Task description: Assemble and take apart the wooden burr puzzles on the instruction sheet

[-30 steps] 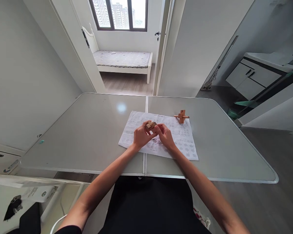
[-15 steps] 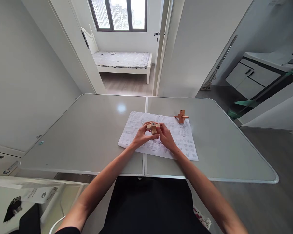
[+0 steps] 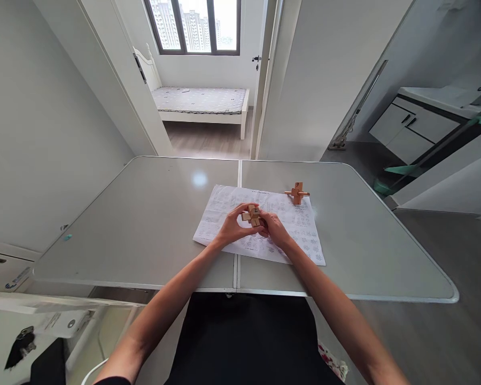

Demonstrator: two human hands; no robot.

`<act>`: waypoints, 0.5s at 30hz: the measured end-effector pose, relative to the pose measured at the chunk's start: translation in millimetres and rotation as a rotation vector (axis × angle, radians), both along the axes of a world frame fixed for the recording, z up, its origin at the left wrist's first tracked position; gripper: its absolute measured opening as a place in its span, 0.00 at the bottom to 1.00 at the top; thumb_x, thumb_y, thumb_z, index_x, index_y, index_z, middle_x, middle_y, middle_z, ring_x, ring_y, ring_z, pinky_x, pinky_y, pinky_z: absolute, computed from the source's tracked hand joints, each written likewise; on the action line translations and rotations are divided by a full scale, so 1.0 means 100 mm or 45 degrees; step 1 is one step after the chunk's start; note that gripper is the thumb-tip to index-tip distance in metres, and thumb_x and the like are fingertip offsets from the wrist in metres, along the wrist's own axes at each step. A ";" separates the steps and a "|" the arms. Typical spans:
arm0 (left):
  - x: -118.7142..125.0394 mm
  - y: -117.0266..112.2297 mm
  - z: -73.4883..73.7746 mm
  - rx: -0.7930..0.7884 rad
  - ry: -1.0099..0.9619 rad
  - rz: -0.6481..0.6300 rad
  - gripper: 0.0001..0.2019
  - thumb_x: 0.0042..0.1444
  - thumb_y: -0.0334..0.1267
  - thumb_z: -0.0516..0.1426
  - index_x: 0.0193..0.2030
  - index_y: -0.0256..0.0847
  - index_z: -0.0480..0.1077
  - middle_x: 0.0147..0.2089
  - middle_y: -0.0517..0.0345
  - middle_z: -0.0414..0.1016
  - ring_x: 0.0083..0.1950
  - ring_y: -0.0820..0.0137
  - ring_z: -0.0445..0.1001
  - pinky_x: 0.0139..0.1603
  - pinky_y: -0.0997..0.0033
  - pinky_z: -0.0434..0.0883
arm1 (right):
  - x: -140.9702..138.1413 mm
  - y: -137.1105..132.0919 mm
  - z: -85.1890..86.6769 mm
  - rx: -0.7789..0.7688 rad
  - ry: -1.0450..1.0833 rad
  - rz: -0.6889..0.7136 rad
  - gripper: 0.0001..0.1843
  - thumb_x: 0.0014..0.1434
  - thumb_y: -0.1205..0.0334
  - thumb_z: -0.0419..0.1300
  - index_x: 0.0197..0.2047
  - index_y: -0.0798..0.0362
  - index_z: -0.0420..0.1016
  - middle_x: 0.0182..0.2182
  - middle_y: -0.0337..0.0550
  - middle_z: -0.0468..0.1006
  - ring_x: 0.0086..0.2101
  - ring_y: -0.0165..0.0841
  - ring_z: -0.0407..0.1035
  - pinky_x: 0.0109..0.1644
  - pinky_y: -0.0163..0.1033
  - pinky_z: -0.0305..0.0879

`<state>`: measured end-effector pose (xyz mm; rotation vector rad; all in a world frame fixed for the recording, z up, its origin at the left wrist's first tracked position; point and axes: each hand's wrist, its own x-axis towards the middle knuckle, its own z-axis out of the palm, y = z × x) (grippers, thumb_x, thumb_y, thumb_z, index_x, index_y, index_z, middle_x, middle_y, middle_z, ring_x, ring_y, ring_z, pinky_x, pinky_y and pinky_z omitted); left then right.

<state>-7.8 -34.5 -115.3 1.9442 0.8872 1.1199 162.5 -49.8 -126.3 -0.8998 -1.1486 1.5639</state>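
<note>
Between my two hands is a small light-wood interlocking burr puzzle (image 3: pixel 252 215) with a dark mark on one block. My left hand (image 3: pixel 233 227) curves round its left side, fingers at the top and thumb below. From the right, my right hand (image 3: pixel 273 225) grips it with closed fingers, some of them hidden behind the blocks. Under both hands lies a white printed sheet (image 3: pixel 214 214) covered in small diagrams. A second, redder wooden puzzle (image 3: pixel 297 193) with a rod through it stands on the sheet's far right corner.
The pale grey table (image 3: pixel 144 224) has a seam (image 3: pixel 235 272) down its middle and a raised metal rim. Beyond its far edge, a doorway opens on a room with a bed (image 3: pixel 200 100) under a window. A white cabinet (image 3: pixel 417 120) is at the far right.
The puzzle in my hands has turned and tilted, so its marked block now faces more to the right. Both hands still hold it over the sheet.
</note>
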 end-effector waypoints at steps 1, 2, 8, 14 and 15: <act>0.00 0.00 0.02 0.053 0.038 0.010 0.28 0.51 0.45 0.71 0.58 0.46 0.72 0.57 0.49 0.78 0.58 0.58 0.76 0.60 0.56 0.73 | 0.00 0.00 0.00 -0.029 0.034 0.026 0.29 0.60 0.36 0.62 0.22 0.49 0.60 0.17 0.28 0.50 0.17 0.24 0.42 0.18 0.33 0.43; -0.01 -0.01 0.03 0.100 0.064 0.012 0.28 0.51 0.45 0.71 0.58 0.46 0.72 0.57 0.49 0.77 0.58 0.58 0.76 0.60 0.57 0.73 | 0.01 0.00 0.00 -0.052 0.058 0.047 0.28 0.60 0.37 0.62 0.22 0.49 0.60 0.17 0.28 0.49 0.17 0.24 0.41 0.18 0.33 0.42; -0.08 0.07 0.05 0.154 0.159 -0.029 0.33 0.54 0.48 0.69 0.66 0.49 0.67 0.62 0.49 0.73 0.61 0.59 0.73 0.62 0.58 0.71 | -0.01 0.02 -0.01 -0.075 0.109 0.068 0.25 0.63 0.38 0.61 0.26 0.50 0.67 0.15 0.30 0.56 0.17 0.26 0.50 0.19 0.34 0.51; -0.39 0.47 -0.04 0.178 0.415 0.002 0.38 0.56 0.53 0.67 0.71 0.50 0.60 0.65 0.48 0.71 0.60 0.59 0.74 0.59 0.58 0.73 | 0.05 0.14 -0.02 -0.262 0.294 -0.156 0.21 0.61 0.42 0.62 0.29 0.51 0.68 0.22 0.36 0.71 0.17 0.25 0.58 0.18 0.32 0.57; -0.46 0.55 -0.05 0.205 0.459 0.040 0.32 0.60 0.53 0.64 0.69 0.50 0.64 0.65 0.49 0.71 0.60 0.59 0.74 0.60 0.57 0.73 | 0.07 0.17 -0.03 -0.278 0.320 -0.207 0.19 0.61 0.44 0.62 0.29 0.51 0.68 0.24 0.36 0.72 0.17 0.25 0.58 0.18 0.32 0.58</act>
